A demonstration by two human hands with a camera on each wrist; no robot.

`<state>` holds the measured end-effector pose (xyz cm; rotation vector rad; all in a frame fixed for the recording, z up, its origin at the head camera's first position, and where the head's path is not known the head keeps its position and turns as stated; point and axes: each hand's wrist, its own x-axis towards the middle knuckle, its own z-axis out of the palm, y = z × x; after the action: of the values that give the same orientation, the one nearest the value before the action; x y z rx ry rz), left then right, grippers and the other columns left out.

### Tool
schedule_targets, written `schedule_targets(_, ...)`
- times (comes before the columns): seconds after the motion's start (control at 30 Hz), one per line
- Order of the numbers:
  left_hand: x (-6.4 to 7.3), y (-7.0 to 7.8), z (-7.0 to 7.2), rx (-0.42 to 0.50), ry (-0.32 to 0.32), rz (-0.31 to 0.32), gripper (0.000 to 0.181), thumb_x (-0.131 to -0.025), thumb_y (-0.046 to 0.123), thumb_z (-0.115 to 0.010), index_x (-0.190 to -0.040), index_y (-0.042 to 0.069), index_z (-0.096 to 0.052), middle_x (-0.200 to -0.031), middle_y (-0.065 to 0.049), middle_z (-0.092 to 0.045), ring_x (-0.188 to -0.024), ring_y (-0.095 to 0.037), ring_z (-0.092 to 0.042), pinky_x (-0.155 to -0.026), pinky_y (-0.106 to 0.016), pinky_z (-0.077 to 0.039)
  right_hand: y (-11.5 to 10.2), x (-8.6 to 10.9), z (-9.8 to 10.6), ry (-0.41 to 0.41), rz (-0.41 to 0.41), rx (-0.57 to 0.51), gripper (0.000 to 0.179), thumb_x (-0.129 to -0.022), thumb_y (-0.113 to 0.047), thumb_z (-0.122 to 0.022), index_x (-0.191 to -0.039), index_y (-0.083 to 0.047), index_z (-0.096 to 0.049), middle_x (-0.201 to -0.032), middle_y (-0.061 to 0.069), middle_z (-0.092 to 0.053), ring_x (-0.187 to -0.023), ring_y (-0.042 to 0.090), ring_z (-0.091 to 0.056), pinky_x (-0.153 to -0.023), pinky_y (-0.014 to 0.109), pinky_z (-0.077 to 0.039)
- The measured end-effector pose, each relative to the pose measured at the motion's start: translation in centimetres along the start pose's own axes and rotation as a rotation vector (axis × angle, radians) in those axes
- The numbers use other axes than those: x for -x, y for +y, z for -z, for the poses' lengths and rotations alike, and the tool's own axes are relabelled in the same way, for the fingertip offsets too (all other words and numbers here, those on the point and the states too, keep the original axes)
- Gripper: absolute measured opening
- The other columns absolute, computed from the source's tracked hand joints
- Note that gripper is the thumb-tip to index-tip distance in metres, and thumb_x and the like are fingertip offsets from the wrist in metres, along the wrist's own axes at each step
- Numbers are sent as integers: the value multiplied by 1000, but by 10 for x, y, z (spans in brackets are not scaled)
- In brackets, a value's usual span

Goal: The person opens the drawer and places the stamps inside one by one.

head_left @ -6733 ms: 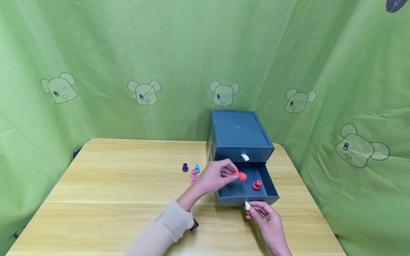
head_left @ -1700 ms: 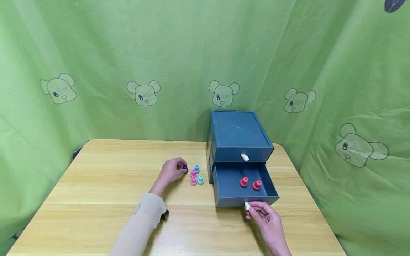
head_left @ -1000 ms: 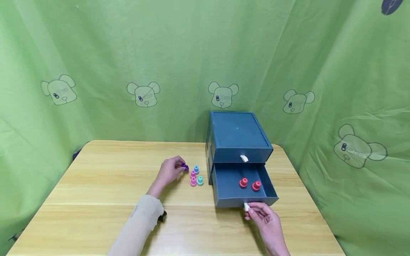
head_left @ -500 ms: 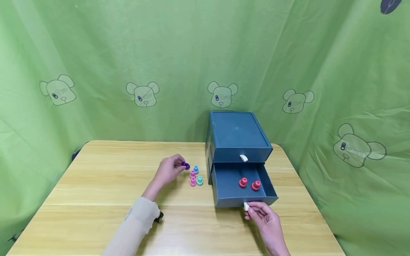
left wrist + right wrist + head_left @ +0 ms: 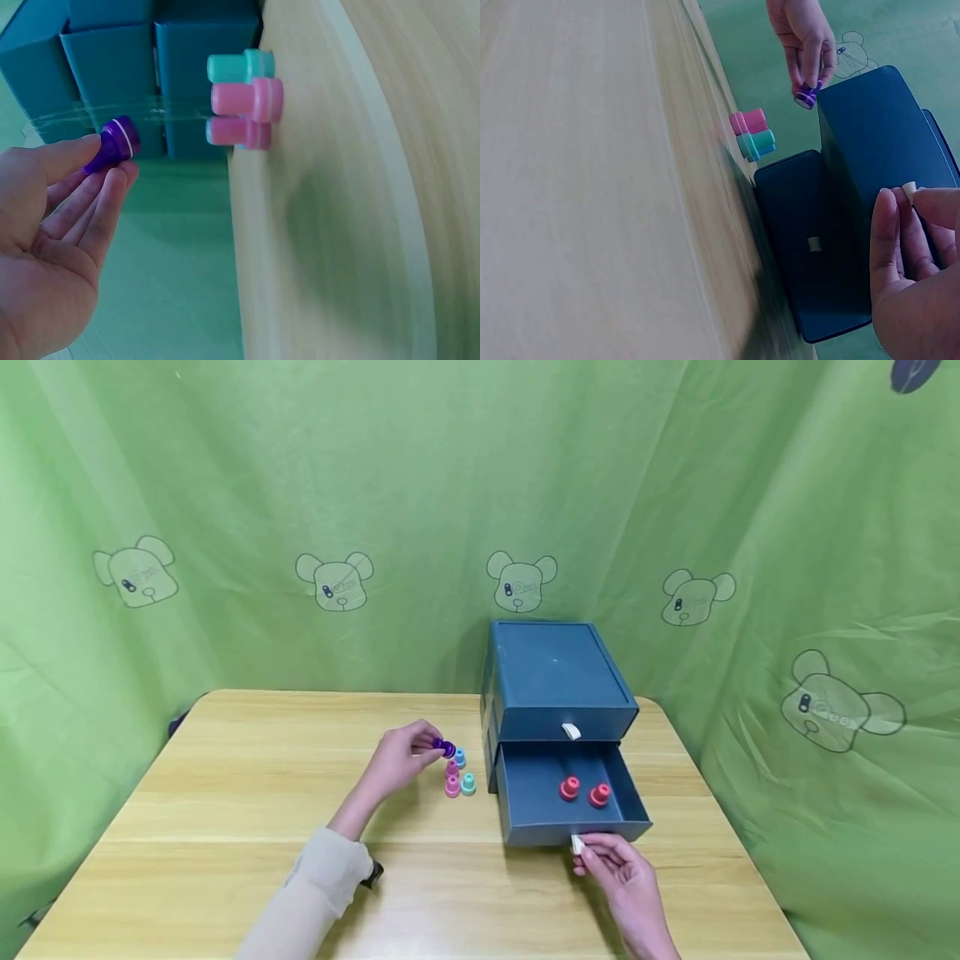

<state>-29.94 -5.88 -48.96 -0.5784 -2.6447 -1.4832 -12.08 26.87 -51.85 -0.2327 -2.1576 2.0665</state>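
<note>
My left hand (image 5: 401, 758) pinches a small purple stepped peg (image 5: 444, 747) between thumb and fingertips. In the left wrist view this purple peg (image 5: 116, 142) is held in the air, tilted, clear of the table. Close by stand two pink pegs (image 5: 452, 786), a teal peg (image 5: 468, 784) and a blue peg (image 5: 460, 757). My right hand (image 5: 626, 881) pinches the white pull tab (image 5: 577, 844) of the lower drawer (image 5: 540, 834), which is pulled out. Two red pegs (image 5: 569, 788) stand inside it. The right wrist view shows the same pinch on the tab (image 5: 909, 191).
The blue drawer cabinet (image 5: 562, 664) stands at the table's back right, its upper drawer (image 5: 540, 724) pushed in. A green curtain (image 5: 420, 485) hangs behind and beside the wooden table (image 5: 247, 793).
A red peg, earlier in my left hand, now stands in the drawer. My left hand has since taken the purple peg, lifted it and shifted right. The right hand keeps its hold.
</note>
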Motion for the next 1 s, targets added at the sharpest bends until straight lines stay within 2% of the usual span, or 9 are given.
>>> schedule_targets(0.2, 4, 16, -1, 37, -16, -57, 19, -91, 7, -78, -108, 8, -71, -105, -9, -76, -96, -20, -74, -89, -28, -62, 0, 0, 0, 1, 6, -10, 32, -98, -4, -69, -122, 15, -60, -102, 13, -77, -88, 20, -75, -78, 30, -64)
schedule_targets(0.53, 8, 40, -7, 113, -57, -81, 19, -91, 6, -77, -109, 8, -71, -104, -8, -77, -95, -18, -75, -87, -23, -61, 0, 0, 0, 1, 18, -15, 31, -98, -4, -69, -122, 15, -60, -101, 12, -77, -87, 19, -75, -78, 30, -64)
schedule_targets(0.73, 8, 54, -12, 161, -70, -134, 16, -93, 7, -77, -108, 8, -71, -105, -7, -77, -96, -18, -75, -88, -23, -61, 1, 1, -1, -8, 41, -31, 31, -99, -4, -68, -122, 16, -60, -101, 12, -77, -86, 19, -75, -77, 30, -64)
schedule_targets(1.0, 6, 70, -23, 182, -100, -153, 16, -95, 11, -76, -110, 10, -72, -104, -5, -77, -95, -15, -75, -88, -27, -62, 0, 1, -1, -1, 32, -27, 32, -99, -5, -69, -122, 15, -61, -101, 12, -76, -86, 20, -75, -77, 29, -64)
